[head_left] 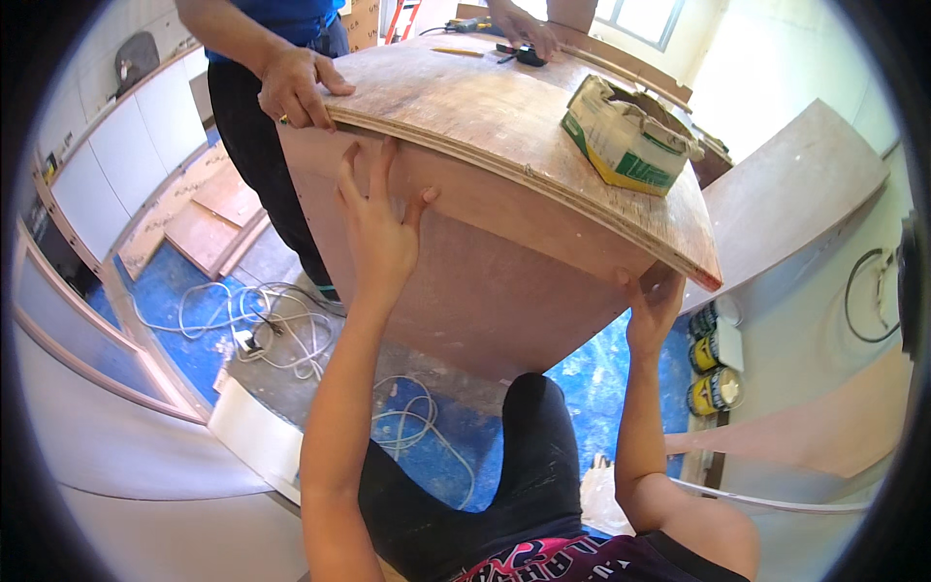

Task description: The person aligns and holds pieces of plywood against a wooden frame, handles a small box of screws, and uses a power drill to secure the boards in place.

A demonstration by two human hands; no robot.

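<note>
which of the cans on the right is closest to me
The lowest can in the picture, at the row's near end; the other cans line up beyond it, farther from you.

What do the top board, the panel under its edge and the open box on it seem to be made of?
Top board: likely plywood, unpainted and smudged; thin layers stripe its edge. Panel: probably wood sheet, judging by its matt, pinkish-brown face; core unclear. Open box: apparently printed cardboard, from its crumpled, ragged rim; any coating can't be told.
</note>
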